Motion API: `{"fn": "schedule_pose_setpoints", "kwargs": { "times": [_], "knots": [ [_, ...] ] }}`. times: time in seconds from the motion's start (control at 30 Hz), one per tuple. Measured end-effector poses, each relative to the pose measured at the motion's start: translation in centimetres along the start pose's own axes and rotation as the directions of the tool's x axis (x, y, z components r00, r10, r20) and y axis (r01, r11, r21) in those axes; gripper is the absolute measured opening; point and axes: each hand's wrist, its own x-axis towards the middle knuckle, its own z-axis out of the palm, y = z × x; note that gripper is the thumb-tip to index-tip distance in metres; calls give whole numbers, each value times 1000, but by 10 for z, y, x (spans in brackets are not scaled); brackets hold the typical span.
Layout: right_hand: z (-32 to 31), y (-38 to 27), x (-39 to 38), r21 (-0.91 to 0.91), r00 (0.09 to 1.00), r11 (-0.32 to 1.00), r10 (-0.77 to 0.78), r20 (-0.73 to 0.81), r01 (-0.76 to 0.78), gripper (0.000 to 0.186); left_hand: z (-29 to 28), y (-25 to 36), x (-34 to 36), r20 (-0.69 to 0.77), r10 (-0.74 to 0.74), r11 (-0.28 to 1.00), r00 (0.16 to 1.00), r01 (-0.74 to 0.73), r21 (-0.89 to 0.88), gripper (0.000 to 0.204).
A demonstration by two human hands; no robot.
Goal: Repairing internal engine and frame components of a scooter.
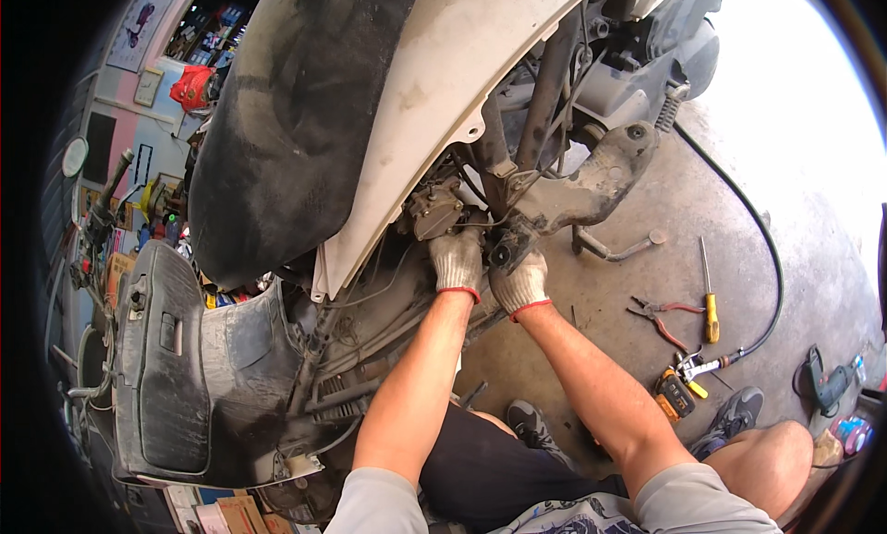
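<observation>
A scooter stands before me with its black seat [286, 118] and pale side panel [416, 109] above my hands. Both my hands wear off-white knit gloves with red cuffs. My left hand [458, 260] reaches up under a round-faced, grimy metal part [436, 212] below the panel, its fingers mostly hidden. Beside it, my right hand [523, 283] is against the lower end of a dirty metal bracket [587, 190]; its fingers go out of sight behind that. What either hand grips, if anything, is hidden. Thin cables and frame tubes run around both hands.
On the concrete floor at right lie red-handled pliers [662, 318], a yellow-handled screwdriver [710, 314] and a yellow-and-black cordless tool [675, 395]. A black hose [774, 257] curves past them. A teal power tool [825, 384] lies farther right. The scooter's front section [162, 368] fills the left.
</observation>
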Motion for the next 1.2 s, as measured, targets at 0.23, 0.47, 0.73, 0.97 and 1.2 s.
{"fn": "schedule_pose_setpoints", "kwargs": {
  "times": [0.23, 0.47, 0.73, 0.97, 1.2],
  "knots": [
    [14, 15, 4, -141, 963, 982, -157, -221, 128, 32, 9, 12, -12, -15, 39, 999, 999, -39, -24, 14],
    [17, 17, 3, -165, 958, 977, -170, -230, 134, 32, 4, 5, -8, 15, -55, 997, 998, 56, -48, 20],
    [3, 4, 1, -175, 992, 979, -115, -44, 106, 28, 7, -4, 1, -36, 104, 990, 994, -107, -96, 27],
    [15, 7, 1, -178, 981, 974, -160, -110, 139, 28, 5, -16, 11, 4, 115, 989, 993, -114, -95, 34],
    [15, 17, 3, -128, 965, 981, -170, -200, 147, 26, 10, -3, -8, 107, 14, 977, 994, 9, -214, 29]
  ]
}}
